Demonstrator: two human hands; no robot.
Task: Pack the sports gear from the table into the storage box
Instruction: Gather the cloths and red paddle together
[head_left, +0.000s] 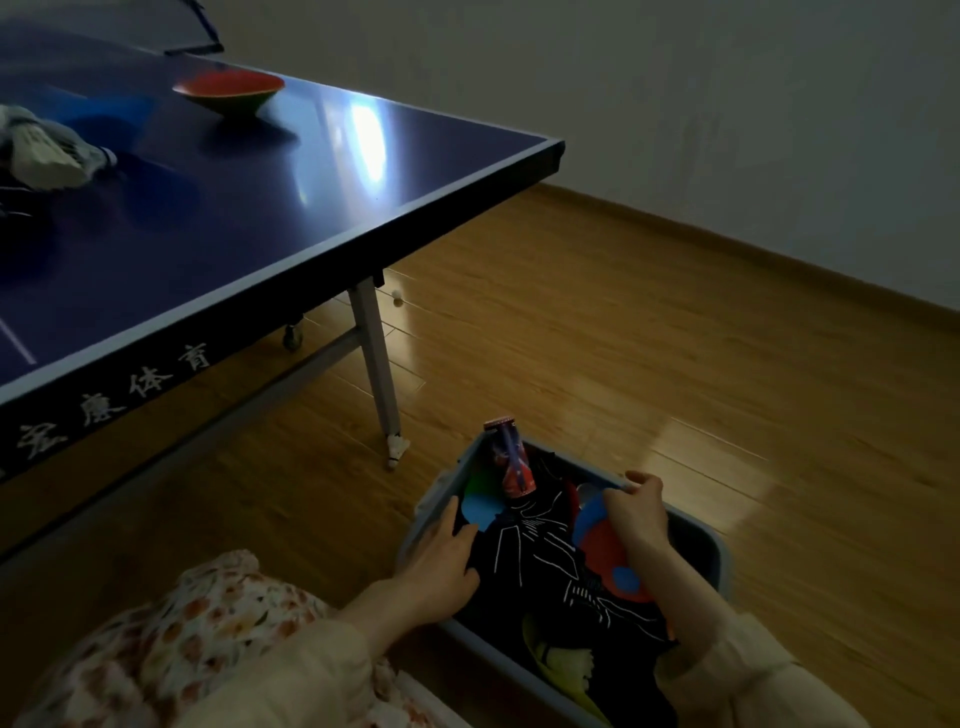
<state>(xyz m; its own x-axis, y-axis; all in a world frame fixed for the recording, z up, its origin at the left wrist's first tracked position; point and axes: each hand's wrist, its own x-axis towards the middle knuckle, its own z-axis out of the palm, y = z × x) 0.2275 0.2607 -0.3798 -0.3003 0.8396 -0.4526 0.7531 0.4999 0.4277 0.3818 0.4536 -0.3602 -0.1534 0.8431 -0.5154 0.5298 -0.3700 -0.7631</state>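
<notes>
Head view: I see my left hand (439, 564) laid flat, fingers straight, over the left rim of the grey storage box (723, 558) on the floor. My right hand (636, 512) reaches in from the right, fingers curled, pinching the edge of a red-and-blue disc (605, 553) inside the box. A shuttlecock tube (511, 460) stands upright in the far corner. On the table (249, 218) remain a red cone disc (231, 91) and some shuttlecocks (44, 148).

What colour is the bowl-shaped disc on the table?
The disc is red inside with a green rim, seen in the head view.
</notes>
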